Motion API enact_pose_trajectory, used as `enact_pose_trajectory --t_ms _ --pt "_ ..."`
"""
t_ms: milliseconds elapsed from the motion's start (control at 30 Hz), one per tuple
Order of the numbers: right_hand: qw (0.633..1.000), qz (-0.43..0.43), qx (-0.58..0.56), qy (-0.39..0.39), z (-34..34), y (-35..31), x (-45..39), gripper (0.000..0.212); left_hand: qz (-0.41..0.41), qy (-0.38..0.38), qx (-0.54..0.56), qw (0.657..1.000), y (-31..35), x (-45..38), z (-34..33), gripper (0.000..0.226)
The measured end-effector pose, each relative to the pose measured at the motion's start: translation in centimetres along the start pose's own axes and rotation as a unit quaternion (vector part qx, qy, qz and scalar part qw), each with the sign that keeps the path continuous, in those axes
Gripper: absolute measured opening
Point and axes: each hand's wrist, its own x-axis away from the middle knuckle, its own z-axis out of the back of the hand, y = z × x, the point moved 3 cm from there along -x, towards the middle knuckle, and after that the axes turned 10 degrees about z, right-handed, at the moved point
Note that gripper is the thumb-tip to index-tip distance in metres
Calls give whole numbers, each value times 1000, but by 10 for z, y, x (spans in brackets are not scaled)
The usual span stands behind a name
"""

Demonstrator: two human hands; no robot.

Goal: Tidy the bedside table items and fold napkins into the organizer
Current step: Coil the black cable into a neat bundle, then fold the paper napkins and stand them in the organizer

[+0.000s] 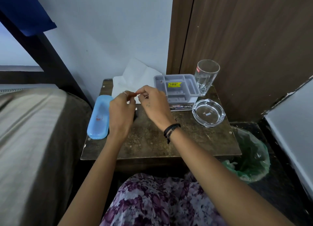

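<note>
White napkins (pixel 135 76) lie crumpled at the back of the dark bedside table (pixel 152 141), leaning against the wall. A grey plastic organizer (pixel 176 87) with several compartments and a yellow price sticker stands at the back right. My left hand (pixel 121 110) and my right hand (pixel 152 102) meet above the table just in front of the napkins. Both pinch a small orange-red object (pixel 133 95) between their fingertips; what it is I cannot tell. A dark thing under my hands is mostly hidden.
A light blue oblong case (pixel 99 117) lies along the table's left edge. A clear drinking glass (pixel 205 76) stands right of the organizer, a glass ashtray (pixel 208 113) in front of it. A bin with a green liner (pixel 250 159) sits on the floor right; a bed is left.
</note>
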Motion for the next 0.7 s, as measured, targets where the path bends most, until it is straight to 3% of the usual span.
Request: enact_pose_trajectory --t_ms 333,500,533,600,700 --pt "995 -74 40 -45 -16 3 -78 24 76 -29 10 997 -16 -100 -6 24" --pt "975 -211 -57 -43 -52 13 -97 11 91 -43 -19 995 -25 -134 -20 41" --pt "971 -226 -65 -44 -58 17 -101 15 94 -49 -23 994 -28 -140 -23 43" --pt "964 -258 -49 -40 -63 25 -105 48 95 -56 -40 993 -32 -148 -27 45" --pt "961 -274 -11 -22 -65 36 -112 59 91 -60 -45 993 -38 -155 -27 31"
